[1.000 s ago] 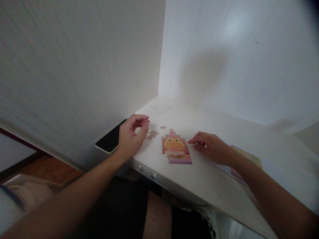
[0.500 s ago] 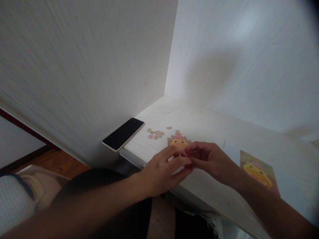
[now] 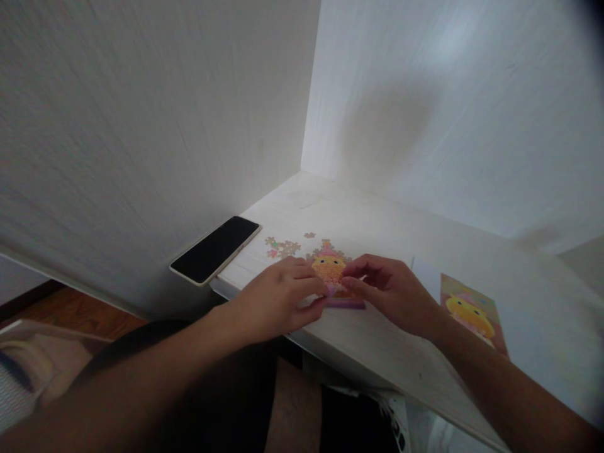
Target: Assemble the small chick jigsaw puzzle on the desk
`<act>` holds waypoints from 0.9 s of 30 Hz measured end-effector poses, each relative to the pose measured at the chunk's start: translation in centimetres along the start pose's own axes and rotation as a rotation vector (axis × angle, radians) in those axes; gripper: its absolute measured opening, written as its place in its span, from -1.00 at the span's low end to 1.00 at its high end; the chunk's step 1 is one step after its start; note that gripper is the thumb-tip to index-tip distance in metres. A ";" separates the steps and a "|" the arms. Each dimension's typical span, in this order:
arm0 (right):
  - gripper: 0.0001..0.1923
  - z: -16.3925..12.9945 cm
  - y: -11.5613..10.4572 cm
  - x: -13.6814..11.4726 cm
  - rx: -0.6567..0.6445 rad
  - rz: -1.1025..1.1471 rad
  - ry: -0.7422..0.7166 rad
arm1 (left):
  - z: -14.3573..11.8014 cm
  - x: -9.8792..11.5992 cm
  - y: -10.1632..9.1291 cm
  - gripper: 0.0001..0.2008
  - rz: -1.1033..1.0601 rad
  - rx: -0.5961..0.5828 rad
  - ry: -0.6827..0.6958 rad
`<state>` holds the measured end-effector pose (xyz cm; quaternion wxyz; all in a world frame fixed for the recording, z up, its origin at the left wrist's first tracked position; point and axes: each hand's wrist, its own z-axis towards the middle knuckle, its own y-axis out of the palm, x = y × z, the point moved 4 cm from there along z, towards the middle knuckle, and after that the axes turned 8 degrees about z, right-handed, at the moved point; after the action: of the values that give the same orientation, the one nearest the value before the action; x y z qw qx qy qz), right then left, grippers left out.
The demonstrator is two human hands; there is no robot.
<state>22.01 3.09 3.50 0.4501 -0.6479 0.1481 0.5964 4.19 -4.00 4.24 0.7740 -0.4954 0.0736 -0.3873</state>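
Observation:
A partly assembled jigsaw puzzle [image 3: 329, 267] with a yellow cartoon face and a pink top lies near the table's front edge. A purple strip runs along its lower side. My left hand [image 3: 285, 299] is at its lower left, thumb and fingers drawn together at the puzzle's lower part. From the right, my right hand [image 3: 389, 289] has its thumb and index fingertips closed at the puzzle's right edge. Whether a small loose piece sits between either hand's fingertips is hidden. Several loose puzzle pieces [image 3: 285, 247] are clustered left of the puzzle, and a single piece [image 3: 309, 235] lies behind them.
A black-screened phone [image 3: 216, 250] rests at the table's left end, jutting over the edge. On the right, a printed picture [image 3: 472, 314] of the same yellow character lies partly under my right forearm. White panels [image 3: 401, 126] rise behind and left of the white table [image 3: 377, 214].
My hands have come apart from each other and now sit at either side of the puzzle, showing more of its face and the purple strip. The view has shifted slightly.

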 end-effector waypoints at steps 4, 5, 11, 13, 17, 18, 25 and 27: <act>-0.72 -0.4 0.2 -0.8 -0.111 -0.461 -0.274 | 0.2 -1.2 -1.2 -0.86 -0.010 -0.192 0.066; -0.70 -0.5 0.3 -0.7 -0.158 -0.509 -0.287 | 0.1 -1.3 -1.4 -0.85 -0.018 -0.224 0.087; -0.66 -0.4 0.7 0.1 -0.250 -0.574 -0.281 | -0.1 -1.3 -0.7 -0.83 -0.054 -0.288 0.121; -0.66 -0.4 0.6 0.2 -0.245 -0.573 -0.286 | -0.1 -1.3 -0.5 -0.82 -0.078 -0.283 0.122; -0.67 -0.5 0.6 0.0 -0.248 -0.558 -0.292 | 0.0 -1.2 -0.5 -0.79 -0.113 -0.260 0.140; -0.67 -0.5 0.6 0.0 -0.250 -0.560 -0.291 | 0.0 -1.2 -0.6 -0.79 -0.109 -0.260 0.145; -0.67 -0.5 0.6 -0.2 -0.263 -0.573 -0.294 | -0.1 -1.3 -0.9 -0.79 -0.081 -0.270 0.111; -0.66 -0.5 0.6 -0.1 -0.254 -0.579 -0.300 | -0.2 -1.2 -0.8 -0.78 -0.072 -0.270 0.099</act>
<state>21.84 2.33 3.31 0.5330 -0.6191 -0.1852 0.5461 2.80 -3.48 4.51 0.6816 -0.5775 0.1453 -0.4252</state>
